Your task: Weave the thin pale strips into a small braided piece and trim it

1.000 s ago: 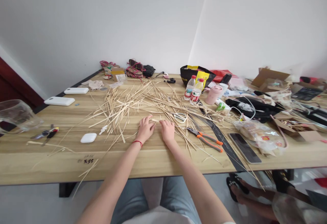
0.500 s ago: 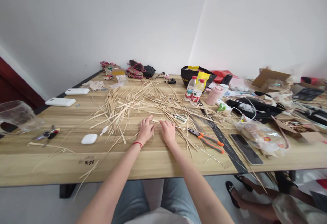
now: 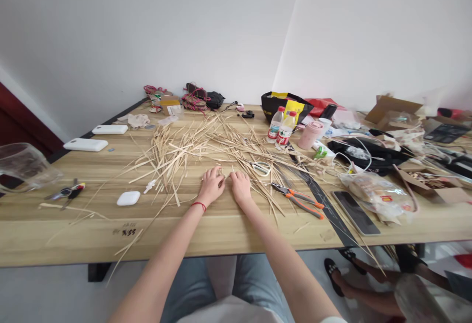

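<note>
Both my hands are close together over the near middle of the table, at the front of a loose pile of dry straw-coloured strips [image 3: 184,141]. My left hand [image 3: 212,186], with a red cord on its wrist, has its fingers curled in around a small piece of strip. Its fingertips partly hide that piece. My right hand [image 3: 241,187] lies just beside it, thumb and fingers pinched at a thin pale strip tip. Whether both hold one same strip I cannot tell. Scissors [image 3: 261,167] with pale handles and orange-handled pliers [image 3: 300,201] lie right of my right hand.
A white earbud case [image 3: 128,198] and two white devices [image 3: 86,144] are on the left, near a clear plastic jug [image 3: 25,168]. To the right stand two bottles [image 3: 279,129], a pink cup [image 3: 310,135] and a phone [image 3: 356,213]. Another person's feet [image 3: 334,276] show below the table.
A long thin strip that stretched past the pliers toward the table's front edge is gone from there. My hands stay in nearly the same place, fingers shifted slightly.
</note>
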Demonstrator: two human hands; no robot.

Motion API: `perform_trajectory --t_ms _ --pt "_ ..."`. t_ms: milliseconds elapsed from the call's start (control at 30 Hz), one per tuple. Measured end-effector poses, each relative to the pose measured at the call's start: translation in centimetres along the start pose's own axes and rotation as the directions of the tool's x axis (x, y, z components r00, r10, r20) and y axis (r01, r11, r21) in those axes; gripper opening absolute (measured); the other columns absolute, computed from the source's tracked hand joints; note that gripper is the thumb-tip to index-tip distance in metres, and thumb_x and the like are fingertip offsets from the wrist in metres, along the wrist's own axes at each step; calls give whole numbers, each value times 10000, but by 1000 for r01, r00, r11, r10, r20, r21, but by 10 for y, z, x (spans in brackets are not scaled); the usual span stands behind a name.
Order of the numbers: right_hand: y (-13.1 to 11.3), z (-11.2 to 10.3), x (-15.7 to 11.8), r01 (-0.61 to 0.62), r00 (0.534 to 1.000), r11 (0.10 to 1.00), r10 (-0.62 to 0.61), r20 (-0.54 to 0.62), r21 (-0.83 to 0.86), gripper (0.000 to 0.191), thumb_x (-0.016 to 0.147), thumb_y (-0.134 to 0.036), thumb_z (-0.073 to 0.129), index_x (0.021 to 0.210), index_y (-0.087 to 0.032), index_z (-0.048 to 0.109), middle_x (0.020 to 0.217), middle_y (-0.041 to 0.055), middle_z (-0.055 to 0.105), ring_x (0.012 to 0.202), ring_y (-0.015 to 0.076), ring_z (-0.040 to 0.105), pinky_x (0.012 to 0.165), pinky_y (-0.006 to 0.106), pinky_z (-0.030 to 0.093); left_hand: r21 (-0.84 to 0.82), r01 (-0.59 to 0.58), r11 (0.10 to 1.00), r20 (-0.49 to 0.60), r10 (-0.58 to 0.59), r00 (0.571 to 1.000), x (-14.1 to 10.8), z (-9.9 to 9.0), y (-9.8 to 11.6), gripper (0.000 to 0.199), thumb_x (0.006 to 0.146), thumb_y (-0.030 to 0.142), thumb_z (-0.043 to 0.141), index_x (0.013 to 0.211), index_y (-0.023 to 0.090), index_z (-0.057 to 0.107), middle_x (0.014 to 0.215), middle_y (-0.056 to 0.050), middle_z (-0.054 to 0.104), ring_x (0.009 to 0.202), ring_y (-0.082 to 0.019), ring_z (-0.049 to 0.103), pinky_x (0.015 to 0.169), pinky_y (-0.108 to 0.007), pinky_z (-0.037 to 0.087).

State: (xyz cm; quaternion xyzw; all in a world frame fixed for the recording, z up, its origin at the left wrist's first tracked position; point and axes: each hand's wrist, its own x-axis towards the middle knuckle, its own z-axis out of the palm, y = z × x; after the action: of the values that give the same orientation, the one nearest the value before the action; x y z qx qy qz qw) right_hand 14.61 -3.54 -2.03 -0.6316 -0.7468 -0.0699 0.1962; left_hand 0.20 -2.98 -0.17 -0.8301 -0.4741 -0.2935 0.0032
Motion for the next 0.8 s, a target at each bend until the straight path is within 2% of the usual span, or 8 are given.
perform_trajectory --t_ms 167,333,600,800 --pt "0 -3 -2 18 1000 1000 -17 -15 20 194 912 -173 378 983 -214 553 902 49 573 877 195 471 802 314 270 17 -22 1000 7 22 1000 0 -1 0 120 809 247 497 768 210 603 1254 -69 450 1132 -262 401 929 -438 363" --pt "0 0 0 37 999 999 -37 -7 8 185 920 -211 376 972 -206 553 906 56 577 874 198 480 794 318 277 25 -31 999 11 31 999 1 -1 -2 204 862 297 428 791 205 596 1252 -74 455 1111 -251 418 918 -435 370" --pt "-1 2 1 66 998 998 -67 15 10 198 930 -231 367 981 -211 557 879 52 582 862 191 503 761 309 291 9 -18 1000 12 18 1000 2 2 -4 217 864 259 408 795 202 605 1250 -80 465 1108 -255 424 911 -443 375" --pt "0 0 1 61 998 996 -61 -2 58 282 935 -365 356 961 -194 579 876 63 599 842 187 526 746 297 296 -2 -18 1000 29 18 999 2 3 -3 188 846 225 424 813 205 608 1231 -82 477 1105 -250 433 938 -447 361"
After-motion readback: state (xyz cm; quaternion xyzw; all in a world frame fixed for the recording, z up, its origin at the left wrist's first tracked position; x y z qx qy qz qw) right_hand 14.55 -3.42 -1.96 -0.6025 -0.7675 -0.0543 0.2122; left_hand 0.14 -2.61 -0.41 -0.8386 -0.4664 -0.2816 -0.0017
